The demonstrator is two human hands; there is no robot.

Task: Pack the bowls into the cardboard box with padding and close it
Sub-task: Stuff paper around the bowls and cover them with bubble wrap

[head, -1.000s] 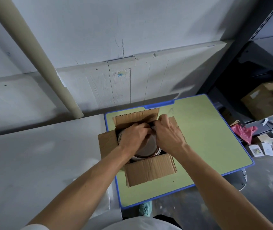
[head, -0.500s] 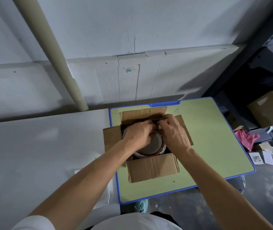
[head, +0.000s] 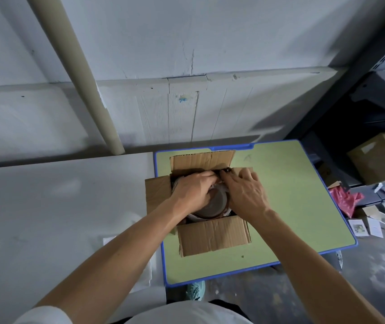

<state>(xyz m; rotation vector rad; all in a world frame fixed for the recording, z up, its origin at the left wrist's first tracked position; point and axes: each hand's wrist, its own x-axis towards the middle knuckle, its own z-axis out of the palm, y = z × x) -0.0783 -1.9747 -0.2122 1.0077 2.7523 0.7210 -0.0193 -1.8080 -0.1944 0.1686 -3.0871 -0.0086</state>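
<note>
An open cardboard box (head: 212, 238) stands on the green table (head: 299, 213) with its flaps spread outward. Inside lies a bowl (head: 213, 205) with a brown rim, and white padding paper (head: 220, 187) shows around it. Both my hands reach into the box over the bowl. My left hand (head: 192, 191) has its fingers curled at the far inner edge and pinches the padding there. From the right side of the box, my right hand (head: 245, 191) bends its fingers down onto the same padding, fingertips meeting the left hand's. The hands hide most of the box's inside.
A white table (head: 58, 218) adjoins the green one on the left, with a white sheet (head: 126, 240) under my left arm. A beige pipe (head: 81, 73) leans on the wall. Right of the table are dark shelves with another cardboard box (head: 381, 157), a red bag (head: 343, 199) and papers on the floor.
Both hands stay at the far edge of the box and work the padding; the right hand has shifted a little toward the right flap. The view has tilted slightly.
</note>
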